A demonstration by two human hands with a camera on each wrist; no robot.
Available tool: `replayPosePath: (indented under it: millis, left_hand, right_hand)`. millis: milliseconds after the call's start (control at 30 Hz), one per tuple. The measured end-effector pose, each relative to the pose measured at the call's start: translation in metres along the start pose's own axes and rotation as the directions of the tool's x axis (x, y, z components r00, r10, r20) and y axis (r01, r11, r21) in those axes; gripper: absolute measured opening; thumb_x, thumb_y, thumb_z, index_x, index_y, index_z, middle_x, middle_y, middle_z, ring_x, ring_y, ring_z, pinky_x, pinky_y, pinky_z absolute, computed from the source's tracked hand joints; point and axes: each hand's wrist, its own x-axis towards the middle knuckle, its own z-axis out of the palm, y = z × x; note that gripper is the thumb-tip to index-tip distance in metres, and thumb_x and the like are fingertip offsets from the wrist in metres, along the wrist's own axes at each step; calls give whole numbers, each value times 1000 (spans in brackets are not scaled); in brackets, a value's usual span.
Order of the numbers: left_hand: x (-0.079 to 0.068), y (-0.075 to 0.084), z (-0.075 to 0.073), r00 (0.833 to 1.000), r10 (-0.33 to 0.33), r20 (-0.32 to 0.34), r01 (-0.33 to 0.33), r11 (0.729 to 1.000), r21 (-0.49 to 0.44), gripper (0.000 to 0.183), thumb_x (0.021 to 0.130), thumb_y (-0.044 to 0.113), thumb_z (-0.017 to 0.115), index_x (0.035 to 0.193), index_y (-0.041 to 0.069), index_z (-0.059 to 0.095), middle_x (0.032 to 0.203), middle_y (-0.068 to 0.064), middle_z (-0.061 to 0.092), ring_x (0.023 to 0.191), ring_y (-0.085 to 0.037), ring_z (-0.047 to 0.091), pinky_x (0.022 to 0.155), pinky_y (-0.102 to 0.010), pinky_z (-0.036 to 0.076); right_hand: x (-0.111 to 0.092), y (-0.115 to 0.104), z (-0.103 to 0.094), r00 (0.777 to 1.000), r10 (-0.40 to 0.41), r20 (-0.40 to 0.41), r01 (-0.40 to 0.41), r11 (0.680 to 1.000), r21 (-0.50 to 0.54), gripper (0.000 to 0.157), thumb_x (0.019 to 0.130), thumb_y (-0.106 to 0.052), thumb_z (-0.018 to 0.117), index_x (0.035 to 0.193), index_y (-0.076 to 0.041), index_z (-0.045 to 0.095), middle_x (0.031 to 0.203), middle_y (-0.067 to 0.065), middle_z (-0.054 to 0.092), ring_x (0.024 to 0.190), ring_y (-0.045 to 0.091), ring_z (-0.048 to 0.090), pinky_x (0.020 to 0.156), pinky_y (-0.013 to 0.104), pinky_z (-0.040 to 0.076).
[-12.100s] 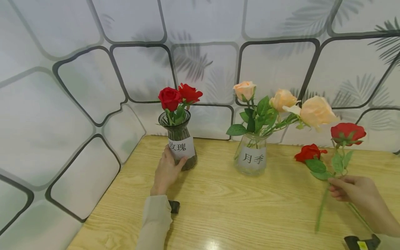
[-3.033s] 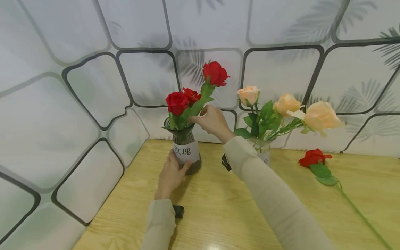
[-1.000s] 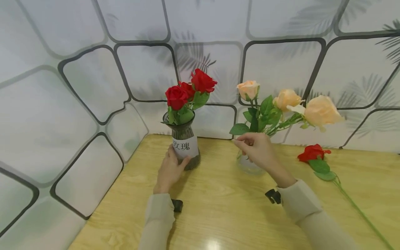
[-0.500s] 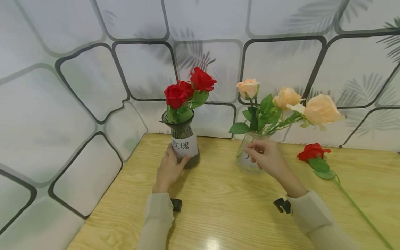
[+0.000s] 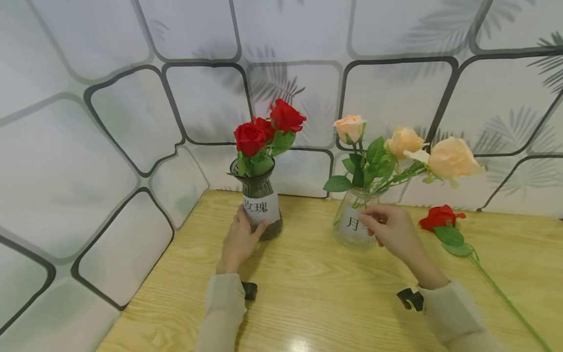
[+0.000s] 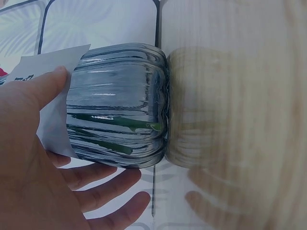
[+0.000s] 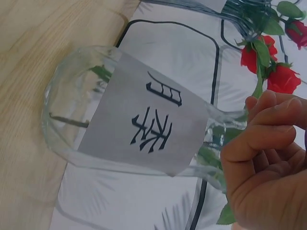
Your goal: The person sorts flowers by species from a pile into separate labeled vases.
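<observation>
My left hand (image 5: 239, 242) grips the lower part of a dark ribbed glass vase (image 5: 256, 186), its thumb over the white label. Three red roses (image 5: 286, 115) stand in that vase. In the left wrist view, stem ends show through the vase's glass (image 6: 117, 105). My right hand (image 5: 391, 232), fingers loosely curled with nothing seen in them, is in front of a clear glass vase (image 5: 347, 234) and covers part of its label (image 7: 148, 120) in the head view. The clear vase bears peach roses (image 5: 453, 159) with green leaves.
One more red rose (image 5: 441, 217) lies on the wooden table (image 5: 308, 303) to the right, its long stem running toward the front right corner. A patterned backdrop (image 5: 290, 39) rises behind and to the left of the table.
A red rose that my right hand held at right now stands in the dark vase. That hand has let go and drawn back rightward past the clear vase. My left hand stays put.
</observation>
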Motion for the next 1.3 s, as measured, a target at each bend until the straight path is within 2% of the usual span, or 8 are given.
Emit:
replayPosePath:
  millis: [233,367,733,1133,1300]
  left_hand:
    - [-2,1,0,1000,-18,14,18,1000,-1,83,89,48,51,143,0,9,139,-26,29,124,-37,36,96,-50,35]
    - [-1,1,0,1000,-14,10,14,1000,-4,83,89,48,51,143,0,9,139,-26,30,124,-37,36,97,-50,34]
    - [-1,1,0,1000,3,3,-3,1000,-13,83,89,48,51,143,-1,10,139,-26,29,124,-37,36,97,-50,34]
    - [-1,0,0,1000,7,2,-7,1000,-14,84,89,48,51,143,0,9,139,-26,29,124,-38,36,97,-50,34]
    - [-1,0,0,1000,6,-2,-6,1000,-13,83,89,47,52,143,-1,9,138,-27,30,124,-38,36,97,-51,34]
  right_hand:
    - [-9,7,-13,999,33,-36,-35,997,-61,22,90,-20,60,100,-1,66,62,11,57,38,18,43,36,29,38]
    - [-14,14,-20,998,42,-51,-46,995,-86,26,90,-26,60,100,-2,66,61,8,57,38,17,44,36,29,38]
    - [-26,39,-39,994,37,-101,-54,983,-174,26,90,-23,60,97,1,66,59,6,57,36,15,44,34,26,36]
    - [-37,57,-58,992,33,-120,-59,973,-223,26,90,-22,59,94,3,65,59,5,56,37,13,44,36,25,35]
    - [-43,63,-71,991,71,-112,-97,963,-253,30,91,-27,57,95,2,64,59,2,56,39,13,45,39,25,36]
